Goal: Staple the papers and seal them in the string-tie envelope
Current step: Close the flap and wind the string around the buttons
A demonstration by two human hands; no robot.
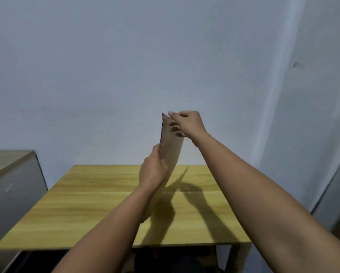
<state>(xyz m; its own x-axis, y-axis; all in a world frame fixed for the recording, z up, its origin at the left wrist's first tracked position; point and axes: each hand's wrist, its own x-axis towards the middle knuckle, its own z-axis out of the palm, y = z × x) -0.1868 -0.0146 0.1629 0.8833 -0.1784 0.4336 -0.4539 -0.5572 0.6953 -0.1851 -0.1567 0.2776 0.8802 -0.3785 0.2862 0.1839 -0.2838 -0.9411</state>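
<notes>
A tan paper envelope (172, 148) stands nearly upright in the air above the wooden table (98, 203), seen almost edge-on, with a dark patterned edge along its left side. My left hand (153, 170) grips its lower part, thumb on the near face. My right hand (186, 123) pinches the top corner, fingers curled around the upper edge. No stapler, loose papers or string show in view.
A grey cabinet (11, 186) stands left of the table. A pale wall rises behind, and a grey surface (338, 194) stands at the right. Shadows of my arms fall across the tabletop.
</notes>
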